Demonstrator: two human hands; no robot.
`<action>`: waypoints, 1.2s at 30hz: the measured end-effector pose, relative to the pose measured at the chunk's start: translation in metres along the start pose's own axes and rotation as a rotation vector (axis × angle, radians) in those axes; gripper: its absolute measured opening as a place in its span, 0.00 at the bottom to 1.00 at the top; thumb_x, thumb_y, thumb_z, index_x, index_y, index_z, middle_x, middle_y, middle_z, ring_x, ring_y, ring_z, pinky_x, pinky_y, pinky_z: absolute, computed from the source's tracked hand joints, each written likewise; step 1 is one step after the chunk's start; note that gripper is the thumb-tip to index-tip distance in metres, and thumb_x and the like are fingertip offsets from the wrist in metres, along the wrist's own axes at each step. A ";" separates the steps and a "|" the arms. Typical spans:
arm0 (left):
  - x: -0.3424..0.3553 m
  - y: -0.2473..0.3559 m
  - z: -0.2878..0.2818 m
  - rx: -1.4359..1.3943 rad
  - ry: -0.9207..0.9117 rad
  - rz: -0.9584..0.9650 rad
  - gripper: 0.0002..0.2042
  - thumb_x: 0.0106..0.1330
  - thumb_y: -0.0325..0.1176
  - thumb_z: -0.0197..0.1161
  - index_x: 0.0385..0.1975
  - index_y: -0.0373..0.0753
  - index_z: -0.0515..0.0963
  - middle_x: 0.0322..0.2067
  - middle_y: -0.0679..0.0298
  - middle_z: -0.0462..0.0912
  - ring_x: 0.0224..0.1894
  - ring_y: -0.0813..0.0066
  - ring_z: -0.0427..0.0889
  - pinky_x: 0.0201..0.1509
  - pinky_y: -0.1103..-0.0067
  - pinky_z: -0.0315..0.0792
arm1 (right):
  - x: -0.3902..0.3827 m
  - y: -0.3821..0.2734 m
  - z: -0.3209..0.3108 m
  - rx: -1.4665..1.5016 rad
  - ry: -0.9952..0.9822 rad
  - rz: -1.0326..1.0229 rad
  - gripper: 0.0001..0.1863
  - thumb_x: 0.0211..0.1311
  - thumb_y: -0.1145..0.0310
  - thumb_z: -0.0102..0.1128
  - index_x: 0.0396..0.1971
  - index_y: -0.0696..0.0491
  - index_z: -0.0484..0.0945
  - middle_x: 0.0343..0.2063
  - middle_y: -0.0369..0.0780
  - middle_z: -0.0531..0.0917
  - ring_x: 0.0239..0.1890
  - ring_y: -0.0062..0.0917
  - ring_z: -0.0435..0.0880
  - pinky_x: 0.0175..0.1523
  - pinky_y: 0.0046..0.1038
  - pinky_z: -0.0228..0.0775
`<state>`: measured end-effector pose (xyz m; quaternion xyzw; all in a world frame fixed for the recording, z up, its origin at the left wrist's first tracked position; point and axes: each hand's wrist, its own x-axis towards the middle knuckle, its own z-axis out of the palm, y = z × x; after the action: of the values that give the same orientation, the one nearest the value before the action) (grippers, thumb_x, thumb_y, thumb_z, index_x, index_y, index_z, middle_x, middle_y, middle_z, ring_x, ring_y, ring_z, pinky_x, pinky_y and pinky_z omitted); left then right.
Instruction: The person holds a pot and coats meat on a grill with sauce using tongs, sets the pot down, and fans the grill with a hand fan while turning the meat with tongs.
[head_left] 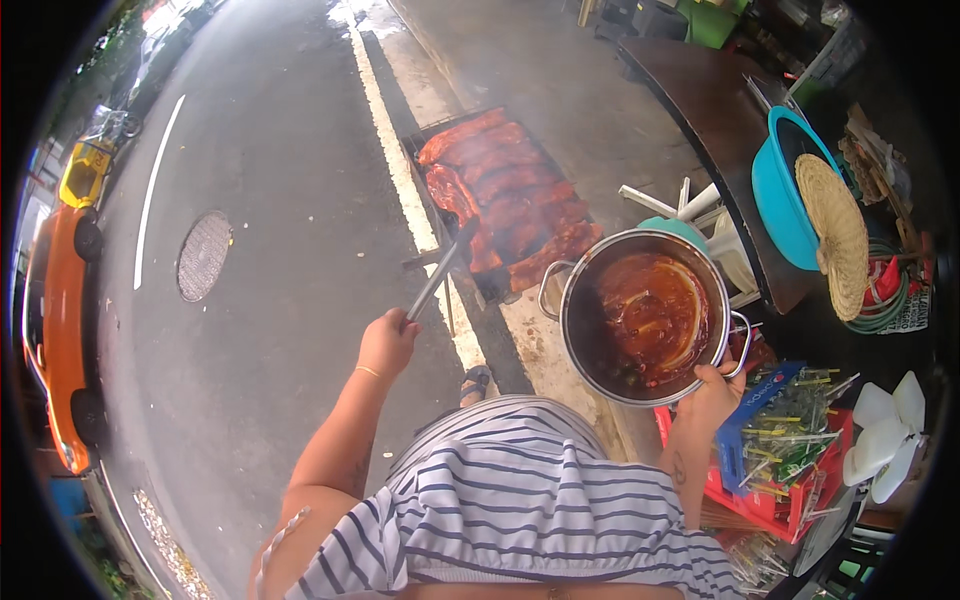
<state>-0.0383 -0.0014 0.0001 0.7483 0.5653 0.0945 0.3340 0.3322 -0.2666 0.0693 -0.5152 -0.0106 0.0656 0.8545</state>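
Note:
My left hand [392, 345] is closed on the metal handle of a long tool [436, 280], whose dark head, possibly a brush, reaches red-glazed meat slabs [505, 175] on a smoking grill ahead of me. In my right hand [712, 390] is a two-handled steel pot [585, 340], gripped at its right handle. Red-brown sauce [645, 310] coats the pot's inside, with small bits in it. The pot is just right of the grill's near corner and hides part of what lies beneath it.
An orange car [65, 320] stands on the road at far left. At right are a dark table [680, 80], a turquoise basin [775, 200] with a woven fan [830, 230], and red [830, 460] and blue [755, 400] crates of bottles with straws. A manhole cover [205, 255] lies left.

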 end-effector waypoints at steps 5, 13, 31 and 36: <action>0.001 0.007 0.009 0.152 0.004 0.025 0.13 0.64 0.37 0.62 0.38 0.32 0.78 0.32 0.46 0.82 0.40 0.44 0.80 0.45 0.61 0.73 | 0.001 -0.006 -0.020 0.093 -0.124 -0.021 0.15 0.31 0.92 0.48 0.19 0.55 0.65 0.47 0.56 0.82 0.51 0.43 0.83 0.59 0.45 0.75; 0.000 0.010 0.029 0.226 0.168 0.014 0.12 0.63 0.37 0.62 0.33 0.33 0.75 0.34 0.44 0.82 0.41 0.42 0.80 0.46 0.57 0.73 | 0.003 -0.016 -0.027 0.127 -0.143 -0.021 0.15 0.33 0.95 0.46 0.18 0.56 0.64 0.50 0.58 0.79 0.50 0.43 0.83 0.58 0.44 0.77; -0.018 0.146 0.022 0.406 -0.539 0.484 0.13 0.67 0.39 0.63 0.38 0.34 0.81 0.25 0.58 0.81 0.32 0.68 0.83 0.39 0.70 0.76 | 0.011 0.022 0.000 -0.164 -0.260 -0.264 0.13 0.48 0.90 0.55 0.20 0.54 0.66 0.52 0.51 0.81 0.46 0.20 0.80 0.45 0.18 0.67; -0.003 0.143 0.029 0.114 -0.897 0.116 0.14 0.69 0.41 0.60 0.39 0.34 0.80 0.26 0.60 0.81 0.28 0.73 0.82 0.32 0.74 0.76 | 0.002 0.022 0.012 -0.227 -0.309 -0.245 0.13 0.42 0.92 0.50 0.21 0.56 0.66 0.51 0.51 0.81 0.38 0.20 0.80 0.37 0.16 0.67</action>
<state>0.0872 -0.0356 0.0653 0.7629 0.3262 -0.2519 0.4982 0.3306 -0.2461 0.0558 -0.5866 -0.2112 0.0382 0.7809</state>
